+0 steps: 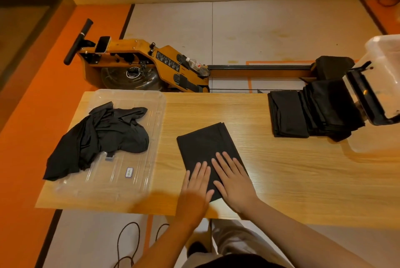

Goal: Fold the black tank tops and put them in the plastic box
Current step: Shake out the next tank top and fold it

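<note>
Hands: the left hand [198, 183] and right hand [232, 178] lie flat with fingers straight, pressing the folded tank top [205, 144] at mid-desk [281, 170].
Done: a folded stack [303, 114] sits by the plastic box [385, 51]; whether it is inside is unclear.
Remaining: crumpled tank tops [104, 135] on the clear tray [138, 159] await folding.

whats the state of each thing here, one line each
folded black tank top: folded into a rectangle, flat on the wooden table
left hand: open, fingers straight, pressing the top
right hand: open, flat on the top
crumpled black tank tops: unfolded, heaped
clear plastic tray: lying flat under that heap
stack of folded black tank tops: folded, beside the box
clear plastic box: at the table's right end, partly out of frame
</note>
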Tool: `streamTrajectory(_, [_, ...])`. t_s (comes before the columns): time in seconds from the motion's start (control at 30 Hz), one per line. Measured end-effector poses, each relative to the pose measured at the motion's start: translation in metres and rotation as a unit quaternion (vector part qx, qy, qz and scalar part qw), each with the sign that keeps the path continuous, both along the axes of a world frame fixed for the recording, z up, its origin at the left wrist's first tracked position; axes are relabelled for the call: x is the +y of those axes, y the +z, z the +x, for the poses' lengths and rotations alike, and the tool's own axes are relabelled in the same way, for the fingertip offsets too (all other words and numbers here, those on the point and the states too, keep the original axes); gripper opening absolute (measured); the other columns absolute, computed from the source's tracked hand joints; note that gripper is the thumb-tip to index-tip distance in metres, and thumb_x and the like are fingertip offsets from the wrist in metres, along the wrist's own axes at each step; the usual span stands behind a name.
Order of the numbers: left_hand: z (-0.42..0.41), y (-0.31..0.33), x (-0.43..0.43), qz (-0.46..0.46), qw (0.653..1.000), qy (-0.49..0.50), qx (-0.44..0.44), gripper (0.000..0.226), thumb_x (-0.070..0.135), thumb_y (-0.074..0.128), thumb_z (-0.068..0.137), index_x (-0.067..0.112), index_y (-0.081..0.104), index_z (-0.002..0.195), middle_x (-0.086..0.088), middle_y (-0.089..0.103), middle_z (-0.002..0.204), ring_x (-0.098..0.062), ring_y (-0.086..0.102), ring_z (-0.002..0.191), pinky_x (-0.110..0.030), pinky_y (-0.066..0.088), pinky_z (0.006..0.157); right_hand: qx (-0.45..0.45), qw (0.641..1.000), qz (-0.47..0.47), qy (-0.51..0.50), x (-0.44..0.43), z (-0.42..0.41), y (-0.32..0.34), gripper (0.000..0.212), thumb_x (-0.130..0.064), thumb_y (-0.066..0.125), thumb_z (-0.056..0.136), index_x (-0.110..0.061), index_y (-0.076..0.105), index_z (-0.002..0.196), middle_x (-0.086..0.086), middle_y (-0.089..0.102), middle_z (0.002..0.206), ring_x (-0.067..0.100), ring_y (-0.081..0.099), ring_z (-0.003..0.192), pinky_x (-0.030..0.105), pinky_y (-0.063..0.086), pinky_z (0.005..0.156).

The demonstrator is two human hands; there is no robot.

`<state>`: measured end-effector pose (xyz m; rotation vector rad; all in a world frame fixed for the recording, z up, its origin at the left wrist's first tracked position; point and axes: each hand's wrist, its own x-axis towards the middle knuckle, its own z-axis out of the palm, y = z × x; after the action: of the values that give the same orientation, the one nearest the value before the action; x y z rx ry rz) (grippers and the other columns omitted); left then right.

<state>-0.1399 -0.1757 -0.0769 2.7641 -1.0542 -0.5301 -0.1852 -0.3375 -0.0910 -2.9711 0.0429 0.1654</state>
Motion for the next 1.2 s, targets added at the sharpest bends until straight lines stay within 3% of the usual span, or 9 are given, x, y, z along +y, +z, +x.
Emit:
streamTrajectory(0.13, [-0.003, 0.0, 0.011, 0.039, 0.998, -0.042, -0.038, 0.06, 0.033, 0.043, 0.094, 0.01, 0.031, 0.148, -0.009, 0.026, 0.155, -0.023, 0.022, 0.145, -0.041, 0.004, 0.119, 0.016, 1.0, 0.014, -0.015, 0.014, -0.024, 0.005, 0.061, -0.046, 0.029, 0.098, -0.01, 0.034, 0.147, 0.013, 0.031, 0.154, 0.027, 0.024, 0.144, 0.039, 0.017, 0.113])
streamTrajectory(0.3, [-0.018, 0.008, 0.024, 0.003, 0.997, -0.069, -0.029, 0.064, 0.022, 0.031, 0.104, 0.021, -0.016, 0.146, 0.004, -0.027, 0.151, -0.013, -0.027, 0.141, -0.032, -0.021, 0.114, 0.027, 0.999, 0.008, 0.024, 0.015, -0.066, 0.003, 0.087, -0.069, 0.04, 0.088, -0.009, 0.028, 0.149, 0.017, 0.026, 0.155, 0.031, 0.024, 0.144, 0.04, 0.019, 0.111])
streamTrajectory(0.4, [-0.031, 0.007, 0.043, -0.017, 0.994, -0.103, 0.014, 0.083, 0.05, 0.046, 0.095, 0.02, -0.005, 0.153, 0.003, -0.016, 0.159, -0.012, -0.021, 0.146, -0.032, -0.015, 0.118, 0.028, 0.999, 0.011, 0.022, 0.023, -0.081, 0.005, 0.1, -0.043, 0.082, 0.065, -0.01, 0.034, 0.147, 0.016, 0.032, 0.153, 0.031, 0.032, 0.141, 0.039, 0.023, 0.114])
streamTrajectory(0.53, [-0.038, 0.005, 0.052, 0.035, 0.99, -0.129, -0.05, 0.105, -0.003, 0.082, 0.053, 0.013, 0.037, 0.147, -0.008, 0.035, 0.154, -0.022, 0.029, 0.143, -0.039, 0.026, 0.116, -0.005, 1.0, 0.005, -0.015, 0.032, -0.091, 0.007, 0.104, 0.003, 0.086, 0.043, -0.013, 0.049, 0.139, 0.014, 0.049, 0.143, 0.028, 0.046, 0.132, 0.037, 0.034, 0.105])
streamTrajectory(0.67, [-0.047, 0.012, 0.062, 0.012, 0.99, -0.133, -0.051, 0.102, -0.007, 0.082, 0.048, 0.017, 0.048, 0.141, -0.006, 0.044, 0.148, -0.02, 0.039, 0.138, -0.04, 0.027, 0.11, -0.02, 1.0, 0.012, -0.006, 0.031, -0.103, 0.01, 0.094, -0.001, 0.089, 0.04, -0.017, 0.062, 0.128, 0.009, 0.059, 0.134, 0.024, 0.055, 0.124, 0.035, 0.045, 0.096])
streamTrajectory(0.8, [-0.052, 0.029, 0.071, -0.08, 0.989, -0.118, 0.035, 0.07, -0.005, 0.05, 0.09, 0.027, 0.028, 0.149, 0.013, 0.005, 0.156, -0.001, 0.0, 0.145, -0.02, -0.01, 0.115, -0.033, 0.996, 0.081, 0.016, 0.02, -0.115, 0.029, 0.047, -0.027, 0.062, 0.082, -0.02, 0.06, 0.128, 0.001, 0.053, 0.14, 0.01, 0.034, 0.133, 0.039, 0.051, 0.097])
streamTrajectory(0.93, [-0.048, 0.035, 0.071, -0.167, 0.979, 0.009, 0.12, 0.048, 0.006, 0.049, 0.097, 0.029, 0.047, 0.139, 0.016, 0.037, 0.148, 0.003, 0.03, 0.137, -0.018, 0.021, 0.116, 0.036, 0.985, 0.164, -0.034, 0.007, -0.106, 0.047, 0.042, -0.035, 0.042, 0.099, -0.024, 0.05, 0.139, -0.007, 0.048, 0.143, 0.011, 0.048, 0.129, 0.028, 0.039, 0.104])
streamTrajectory(1.03, [-0.031, 0.043, 0.059, -0.195, 0.968, 0.074, 0.141, 0.027, 0.018, 0.051, 0.098, 0.028, 0.059, 0.122, 0.01, 0.066, 0.116, -0.002, 0.06, 0.104, -0.03, 0.05, 0.094, 0.035, 0.976, 0.204, -0.069, -0.005, -0.085, 0.056, 0.021, -0.037, 0.044, 0.098, -0.025, 0.058, 0.109, -0.001, 0.07, 0.09, 0.015, 0.065, 0.082, 0.036, 0.051, 0.074])
streamTrajectory(1.2, [0.011, 0.05, 0.035, -0.254, 0.936, 0.146, 0.195, 0.019, 0.026, 0.048, 0.101, 0.023, 0.061, 0.113, 0.001, 0.07, 0.099, -0.013, 0.065, 0.088, -0.042, 0.054, 0.08, 0.041, 0.959, 0.251, -0.122, -0.021, -0.04, 0.068, 0.016, -0.036, 0.048, 0.097, -0.023, 0.057, 0.101, 0.001, 0.068, 0.084, 0.018, 0.062, 0.075, 0.04, 0.051, 0.068])
